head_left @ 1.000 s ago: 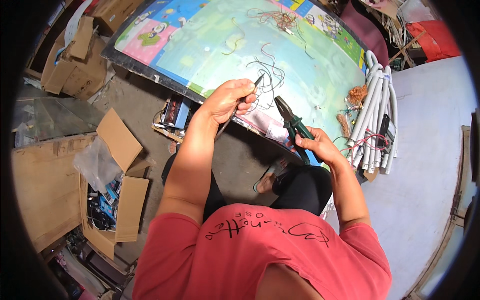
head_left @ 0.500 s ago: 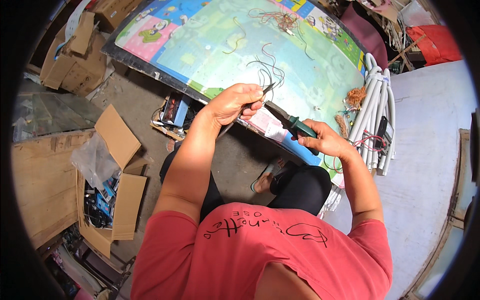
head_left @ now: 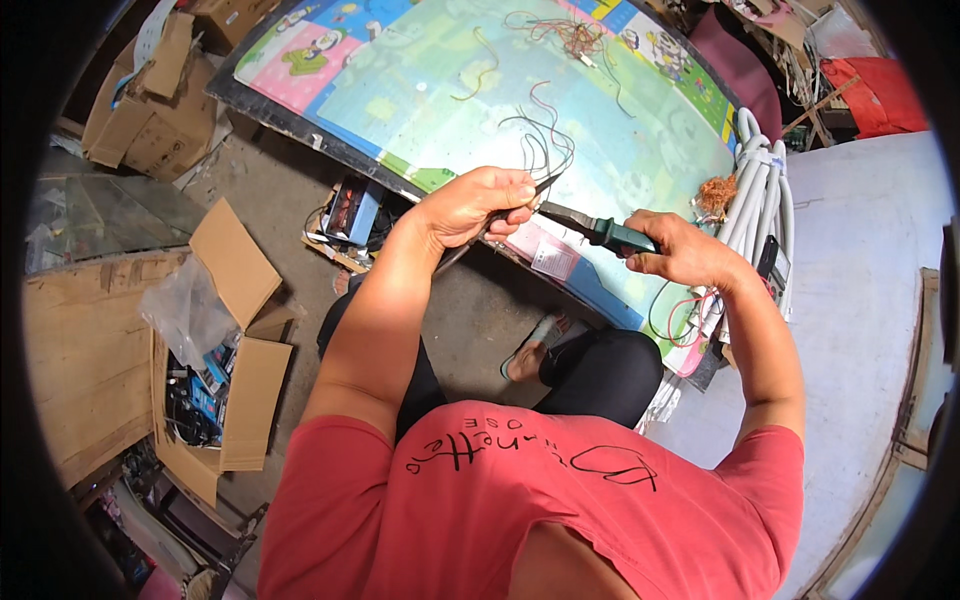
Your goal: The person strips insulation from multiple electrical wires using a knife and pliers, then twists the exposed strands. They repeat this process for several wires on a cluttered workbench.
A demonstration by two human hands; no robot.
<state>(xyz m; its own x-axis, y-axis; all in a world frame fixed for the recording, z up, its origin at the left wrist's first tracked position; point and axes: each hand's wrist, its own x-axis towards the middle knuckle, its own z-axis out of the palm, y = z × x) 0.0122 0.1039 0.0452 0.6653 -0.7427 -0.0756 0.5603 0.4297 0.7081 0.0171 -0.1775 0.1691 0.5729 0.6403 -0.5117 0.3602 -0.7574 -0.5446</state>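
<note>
My left hand (head_left: 485, 208) is closed on a dark cable (head_left: 458, 255), with its pointed end sticking up past my fingers. My right hand (head_left: 668, 245) grips dark-jawed pliers with green handles (head_left: 622, 237), held almost sideways with the jaws at the cable beside my left fingertips; whether they bite on it I cannot tell. Both hands are over the near edge of a table covered by a pastel cartoon mat (head_left: 380, 70). Loose dark wires (head_left: 540, 140) lie just beyond my hands, and a tangle of reddish wires (head_left: 575, 38) lies farther back.
A bundle of white tubes (head_left: 750, 200) lies along the table's right end, with copper strands (head_left: 717, 195) and a dark device (head_left: 768, 258) beside it. A pale board (head_left: 860, 230) is at right. An open carton (head_left: 255, 400) stands low at left, near more cartons (head_left: 145, 130).
My right hand has moved up and to the right and turned the pliers toward horizontal, bringing their jaws to the cable. My left hand has shifted slightly right and down.
</note>
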